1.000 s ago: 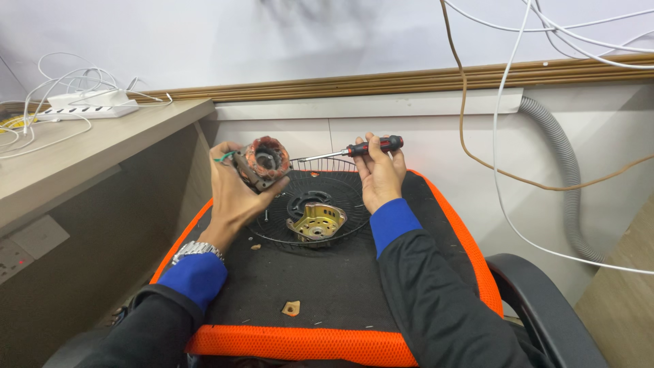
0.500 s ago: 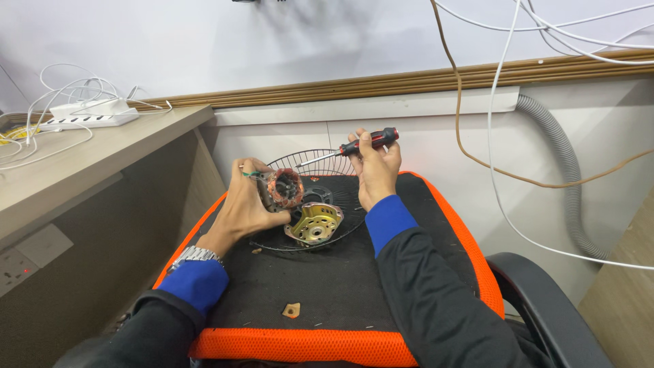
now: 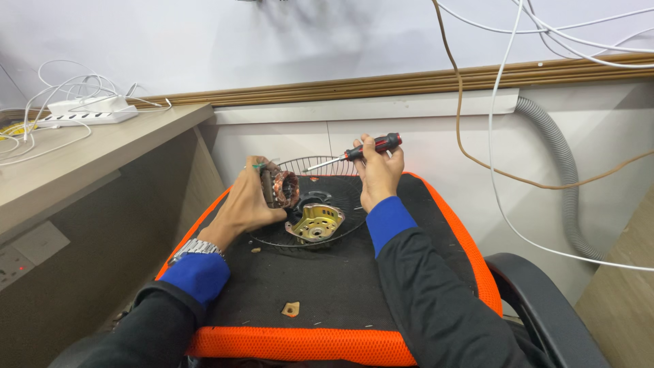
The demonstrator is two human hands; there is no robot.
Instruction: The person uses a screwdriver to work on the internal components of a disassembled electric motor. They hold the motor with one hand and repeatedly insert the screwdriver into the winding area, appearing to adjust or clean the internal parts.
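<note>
Closest to the camera, at about 6 o'clock on the black-and-orange chair seat (image 3: 327,293), there's a little tan scrap (image 3: 291,309) lying by itself, well apart from everything else. A bit further up, both dark sleeves with blue cuffs come in from the bottom, and there's a metal watch (image 3: 194,248) on the left wrist.

Mid-seat, a round wire fan guard (image 3: 272,242) lies flat, with a yellowish metal motor bracket (image 3: 316,222) sitting inside it. The left hand (image 3: 246,201) is wrapped around a motor stator with copper windings (image 3: 283,188), gripping it from the left side so it's held up just above the guard, tilted, with the open bore facing right, roughly 3 o'clock.

The right hand (image 3: 379,174) is closed on a red-and-black handled screwdriver (image 3: 354,153), handle pointing off to 2 o'clock and the shaft running down toward 8 o'clock. So the tool's long axis points pretty much straight at the stator, tip near it but not touching as far as I can see. The right hand is the one carrying the tool; the left hand already has the stator.

Further back: a white wall panel, a grey corrugated hose (image 3: 565,170) at 3 o'clock, dangling cables, and a power strip (image 3: 85,112) on the worktop (image 3: 102,146) at 10 o'clock.
</note>
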